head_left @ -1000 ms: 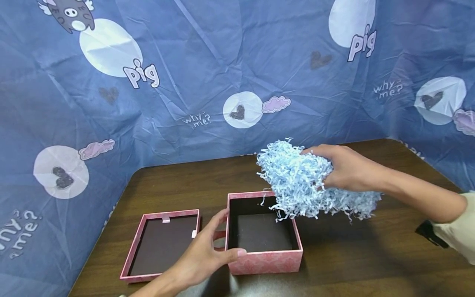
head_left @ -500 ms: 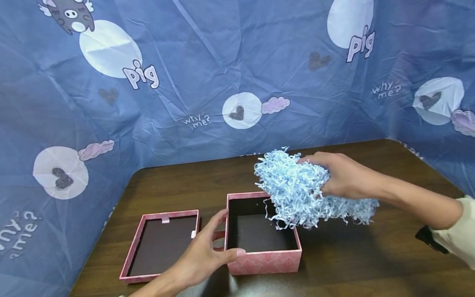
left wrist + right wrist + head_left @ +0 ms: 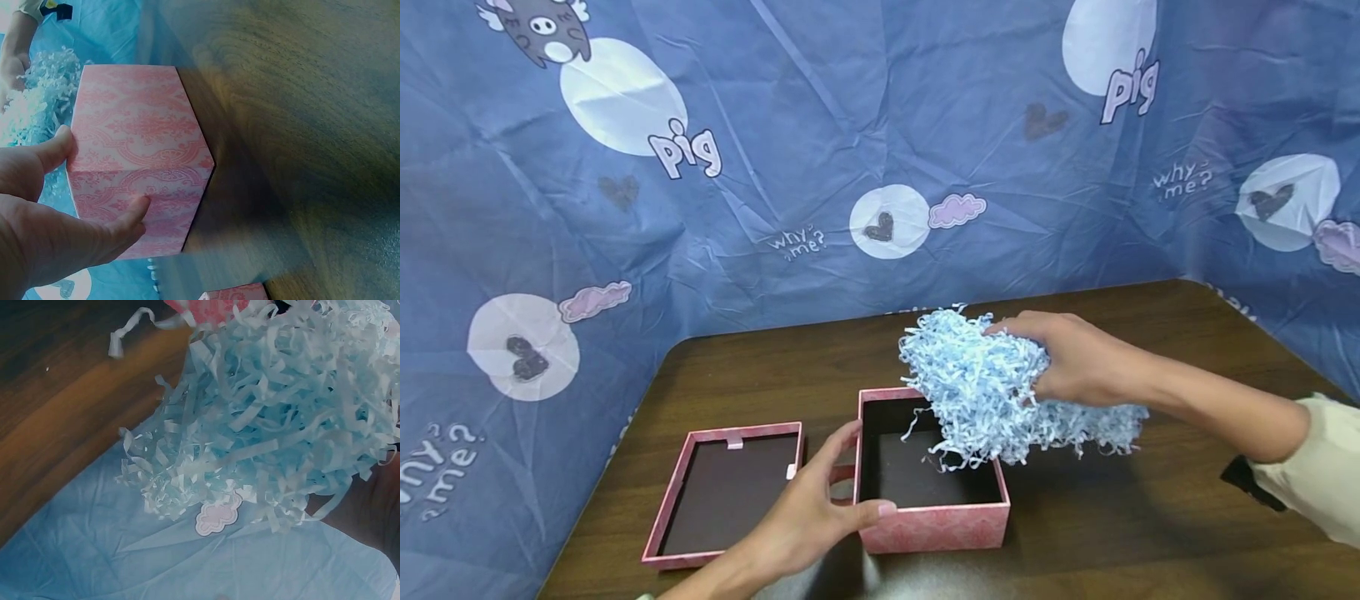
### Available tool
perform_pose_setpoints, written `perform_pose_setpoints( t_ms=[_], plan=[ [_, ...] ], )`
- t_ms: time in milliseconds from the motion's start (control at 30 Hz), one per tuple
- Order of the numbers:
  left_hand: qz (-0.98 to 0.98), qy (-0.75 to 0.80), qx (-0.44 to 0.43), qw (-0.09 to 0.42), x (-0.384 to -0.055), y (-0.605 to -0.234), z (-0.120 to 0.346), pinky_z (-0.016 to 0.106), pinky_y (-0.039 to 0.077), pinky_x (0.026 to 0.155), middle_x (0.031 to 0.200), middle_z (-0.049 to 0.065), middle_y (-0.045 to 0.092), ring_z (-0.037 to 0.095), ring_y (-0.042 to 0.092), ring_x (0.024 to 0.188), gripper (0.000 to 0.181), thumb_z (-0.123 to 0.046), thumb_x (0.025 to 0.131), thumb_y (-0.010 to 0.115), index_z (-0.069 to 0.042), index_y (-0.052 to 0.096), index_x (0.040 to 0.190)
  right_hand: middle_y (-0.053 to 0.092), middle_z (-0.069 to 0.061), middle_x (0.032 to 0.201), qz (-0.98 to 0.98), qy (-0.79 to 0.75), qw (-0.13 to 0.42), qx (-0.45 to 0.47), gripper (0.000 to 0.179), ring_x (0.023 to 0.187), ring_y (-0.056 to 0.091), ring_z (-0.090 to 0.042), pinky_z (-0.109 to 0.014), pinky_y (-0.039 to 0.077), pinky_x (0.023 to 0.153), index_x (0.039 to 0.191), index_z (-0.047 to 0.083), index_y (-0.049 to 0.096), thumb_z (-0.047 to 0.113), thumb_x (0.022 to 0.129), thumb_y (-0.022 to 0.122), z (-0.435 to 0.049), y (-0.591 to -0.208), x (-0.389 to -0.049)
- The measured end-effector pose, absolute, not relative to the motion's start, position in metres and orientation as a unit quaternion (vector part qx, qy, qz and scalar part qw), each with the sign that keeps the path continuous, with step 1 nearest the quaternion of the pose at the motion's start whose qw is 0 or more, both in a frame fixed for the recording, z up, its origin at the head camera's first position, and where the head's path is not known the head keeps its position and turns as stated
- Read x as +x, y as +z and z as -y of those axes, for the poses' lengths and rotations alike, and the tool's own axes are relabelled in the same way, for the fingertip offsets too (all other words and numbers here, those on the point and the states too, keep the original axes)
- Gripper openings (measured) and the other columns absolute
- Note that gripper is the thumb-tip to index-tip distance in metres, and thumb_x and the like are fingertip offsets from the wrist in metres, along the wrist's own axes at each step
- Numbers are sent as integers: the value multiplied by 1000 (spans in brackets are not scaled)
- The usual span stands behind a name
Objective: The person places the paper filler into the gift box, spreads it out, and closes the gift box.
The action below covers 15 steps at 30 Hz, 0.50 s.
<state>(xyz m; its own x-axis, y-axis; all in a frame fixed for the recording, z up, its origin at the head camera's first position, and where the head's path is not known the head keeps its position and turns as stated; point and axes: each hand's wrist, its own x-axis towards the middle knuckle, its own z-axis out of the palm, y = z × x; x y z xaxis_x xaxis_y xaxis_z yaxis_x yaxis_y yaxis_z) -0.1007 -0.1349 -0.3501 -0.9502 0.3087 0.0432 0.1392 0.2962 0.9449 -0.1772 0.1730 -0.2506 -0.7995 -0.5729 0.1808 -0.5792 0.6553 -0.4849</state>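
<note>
A pink patterned box (image 3: 934,530) with a dark inside stands uncovered on the table. My left hand (image 3: 808,512) holds it at the front left corner, thumb on the front and fingers along the left side. In the left wrist view, the thumb and a finger lie against the patterned box walls (image 3: 134,119). My right hand (image 3: 1078,360) grips a big clump of light blue shredded paper (image 3: 973,379) over the box's right half. Loose strands dangle into the opening. The clump fills much of the right wrist view (image 3: 269,419), and the right fingertips are buried in it.
A pink-rimmed box lid (image 3: 730,493) lies inside up on the brown wooden table (image 3: 775,367), left of the box. A blue printed cloth (image 3: 760,183) hangs behind the table and at its sides.
My right hand has moved left and a little lower with the shredded paper, bringing it further over the box. My left hand and the box have stayed in place.
</note>
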Motion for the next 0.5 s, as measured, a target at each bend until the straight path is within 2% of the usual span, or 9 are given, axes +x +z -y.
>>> perform_pose_setpoints(
  t_ms=[233,333,400,500],
  plan=[
    [-801,577,143,74,-100,-350,134,40,55,86,143,27,38,46,49,119,87,-9,77,81,-6,31,148,60,-15,127,910,270,4,316,73,119,52,-38,-53,46,97,131,8,57,-11,62,75,-170,-251,-177],
    [-802,576,143,72,-100,-350,134,39,55,85,143,27,38,46,50,119,87,-9,77,81,-6,31,148,60,-14,125,908,272,3,320,72,118,53,-36,-46,51,90,130,7,58,-14,62,72,-167,-252,-178],
    [-802,576,142,72,-101,-350,134,40,55,85,143,28,37,46,50,118,88,-9,77,81,-5,30,148,60,-14,125,905,276,-5,324,73,117,54,-35,-39,55,80,130,7,58,-16,62,69,-163,-251,-178],
    [-801,578,139,73,-101,-350,134,42,55,85,144,27,37,47,50,119,88,-9,77,81,-5,30,148,60,-13,124,902,278,-17,329,73,117,53,-33,-32,53,72,131,8,58,-17,62,66,-155,-251,-178]
  ],
)
